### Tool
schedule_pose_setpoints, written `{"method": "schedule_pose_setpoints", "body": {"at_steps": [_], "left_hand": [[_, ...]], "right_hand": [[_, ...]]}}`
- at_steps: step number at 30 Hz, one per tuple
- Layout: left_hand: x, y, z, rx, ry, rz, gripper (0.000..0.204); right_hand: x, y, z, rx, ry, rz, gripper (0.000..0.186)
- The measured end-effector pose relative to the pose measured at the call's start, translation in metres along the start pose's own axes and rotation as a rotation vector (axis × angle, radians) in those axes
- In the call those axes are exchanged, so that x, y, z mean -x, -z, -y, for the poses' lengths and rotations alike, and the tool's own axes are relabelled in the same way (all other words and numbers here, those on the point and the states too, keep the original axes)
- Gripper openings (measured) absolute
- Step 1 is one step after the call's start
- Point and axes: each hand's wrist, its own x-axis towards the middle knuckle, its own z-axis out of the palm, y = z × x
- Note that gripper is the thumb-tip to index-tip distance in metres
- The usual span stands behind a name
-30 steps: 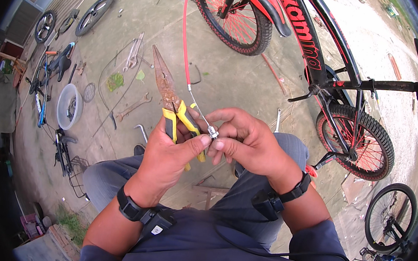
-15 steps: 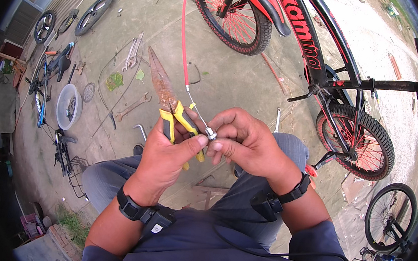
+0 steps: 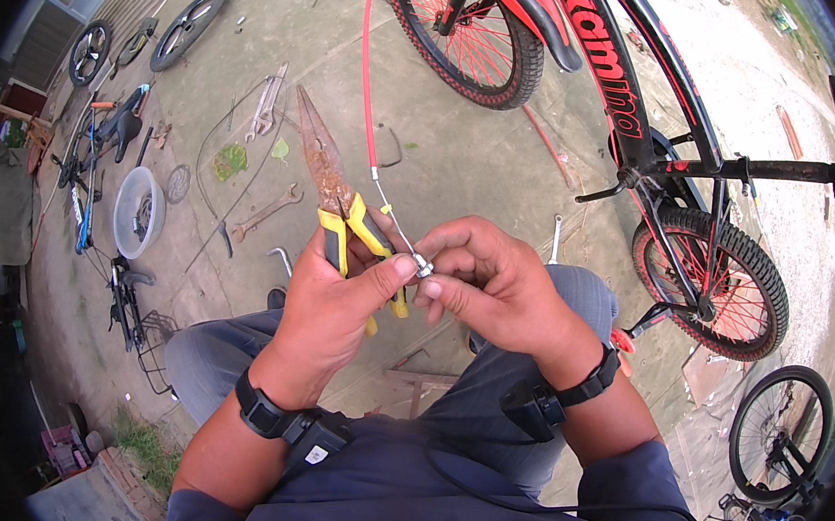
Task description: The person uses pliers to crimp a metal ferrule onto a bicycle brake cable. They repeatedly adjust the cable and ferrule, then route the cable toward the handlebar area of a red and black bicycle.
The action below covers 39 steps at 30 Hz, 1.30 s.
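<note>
In my left hand (image 3: pixel 339 293) rest rusty long-nose pliers (image 3: pixel 322 156) with yellow and black handles, jaws pointing up and away. My left thumb also presses near a small silver bolt-like cable fitting (image 3: pixel 423 267). Thumb and fingers of my right hand (image 3: pixel 486 282) are closed on that fitting. A thin bare inner cable (image 3: pixel 396 220) runs from the fitting up into a red cable housing (image 3: pixel 368 95) with a silver end cap. A small yellow piece sits on the bare cable, close to the pliers. The far end of the housing leaves the view at the top.
A black and red bicycle (image 3: pixel 638 161) stands at the right. Several wrenches (image 3: pixel 266 211) lie on the ground at the left, near a white plastic tub (image 3: pixel 139 214) with small parts. Loose wheels (image 3: pixel 189 28) and a blue bicycle (image 3: pixel 96 154) lie farther left. Another bicycle wheel (image 3: pixel 780 434) is at lower right.
My left thumb has shifted slightly up and left on the fitting. The pliers have tilted a little; my right hand looks nearly still.
</note>
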Motion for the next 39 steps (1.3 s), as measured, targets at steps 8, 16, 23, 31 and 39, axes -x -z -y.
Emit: {"method": "schedule_pose_setpoints", "body": {"at_steps": [8,16,23,31,39], "left_hand": [[0.000,0.000,0.003,-0.145,-0.050,0.008,0.032],[0.009,0.029,-0.022,-0.629,0.144,0.129,0.027],[0.014,0.057,-0.038,-1.305,-0.046,0.238,0.033],[0.011,0.059,-0.058,-1.402,-0.078,0.297,0.040],[0.007,0.054,-0.068,-1.504,-0.118,0.333,0.033]], "right_hand": [[-0.001,0.001,0.002,0.117,-0.030,-0.013,0.025],[0.002,0.005,-0.005,0.136,0.070,-0.125,0.018],[0.001,0.006,-0.004,0.083,0.119,-0.153,0.022],[0.000,0.004,-0.004,0.137,0.135,-0.158,0.020],[0.001,0.004,-0.004,0.099,0.126,-0.156,0.021]]}}
